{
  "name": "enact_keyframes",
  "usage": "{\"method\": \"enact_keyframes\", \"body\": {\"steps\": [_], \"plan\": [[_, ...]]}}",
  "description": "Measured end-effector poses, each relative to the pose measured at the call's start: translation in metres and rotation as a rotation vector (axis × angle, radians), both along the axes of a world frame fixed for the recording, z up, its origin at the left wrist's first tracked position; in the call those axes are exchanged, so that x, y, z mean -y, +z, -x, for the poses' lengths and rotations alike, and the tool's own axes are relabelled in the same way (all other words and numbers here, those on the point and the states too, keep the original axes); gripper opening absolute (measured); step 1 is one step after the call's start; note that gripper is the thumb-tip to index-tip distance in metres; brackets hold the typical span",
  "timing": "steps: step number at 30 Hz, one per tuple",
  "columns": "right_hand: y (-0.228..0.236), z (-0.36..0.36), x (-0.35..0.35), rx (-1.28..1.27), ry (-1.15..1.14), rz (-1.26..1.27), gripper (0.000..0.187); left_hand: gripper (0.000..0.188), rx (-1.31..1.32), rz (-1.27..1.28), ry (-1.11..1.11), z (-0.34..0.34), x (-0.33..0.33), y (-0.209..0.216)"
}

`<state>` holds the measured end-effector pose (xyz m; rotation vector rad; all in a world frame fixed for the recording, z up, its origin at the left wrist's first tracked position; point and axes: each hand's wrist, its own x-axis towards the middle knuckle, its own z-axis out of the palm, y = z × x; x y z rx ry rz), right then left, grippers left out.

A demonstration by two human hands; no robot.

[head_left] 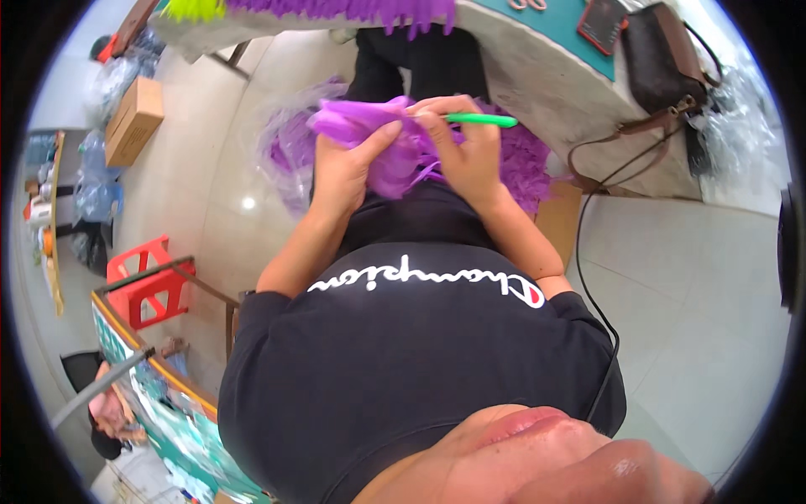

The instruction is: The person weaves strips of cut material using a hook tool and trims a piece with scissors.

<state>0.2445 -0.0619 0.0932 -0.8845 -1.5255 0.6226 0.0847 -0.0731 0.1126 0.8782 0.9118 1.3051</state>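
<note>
Over my lap, my left hand (340,168) is closed around a bunch of soft purple strips (390,172), thumb on top. My right hand (468,155) grips a thin tool with a bright green handle (487,120), which points out to the right. Its narrow front end reaches toward the purple strips at my fingertips; the very tip is too small to make out. My two hands are close together, with purple material between them. Below them lies a heap of loose purple pieces (525,160), partly in a clear plastic bag (290,181).
Ahead stands a table (546,55) with purple fringe (344,7), yellow-green fringe (193,8), scissors (527,3) and a dark brown bag (663,63). A black cable (579,260) hangs at right. Cardboard box (134,122) and red stool (151,286) stand left; another person (109,412) sits lower left.
</note>
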Motion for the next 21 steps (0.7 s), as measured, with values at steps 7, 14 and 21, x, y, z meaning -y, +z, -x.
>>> {"method": "enact_keyframes", "body": {"steps": [7,14,21], "plan": [[0.003,-0.017,-0.025,0.117,-0.199,-0.221,0.007,0.025,-0.152,-0.01,-0.058,0.005,0.003,0.005],[0.005,-0.062,-0.102,0.017,-0.403,-0.117,0.013,0.024,-0.237,0.082,-0.997,0.021,0.006,0.022],[0.0,-0.056,-0.116,-0.309,0.163,0.306,0.017,0.022,-0.086,0.074,-0.781,0.027,0.009,0.013]]}}
